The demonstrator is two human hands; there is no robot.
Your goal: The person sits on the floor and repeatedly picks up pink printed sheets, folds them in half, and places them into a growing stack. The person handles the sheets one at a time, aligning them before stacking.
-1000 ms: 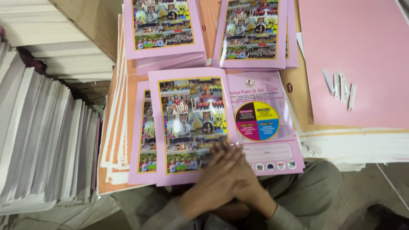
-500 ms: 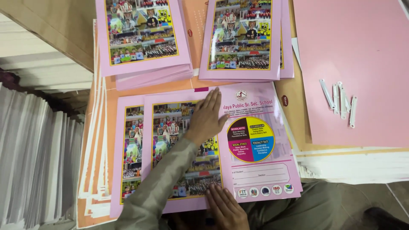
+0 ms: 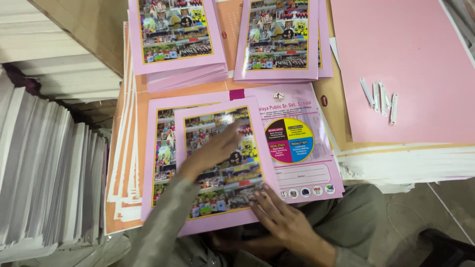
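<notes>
Left hand (image 3: 213,151) is stretched forward, palm down, fingers together and pretty flat, a bit motion-blurred. Its forearm, in a grey-olive sleeve, runs back down toward the body at a slant. Right hand (image 3: 282,215) sits nearer the body, palm down too, fingers spread and pointing up-left, fingertips pressing flat. Neither hand is curled around anything, both lie open.

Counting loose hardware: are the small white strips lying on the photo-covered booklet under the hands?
No, the white strips lie on the plain pink sheet at upper right, apart from both hands.
</notes>
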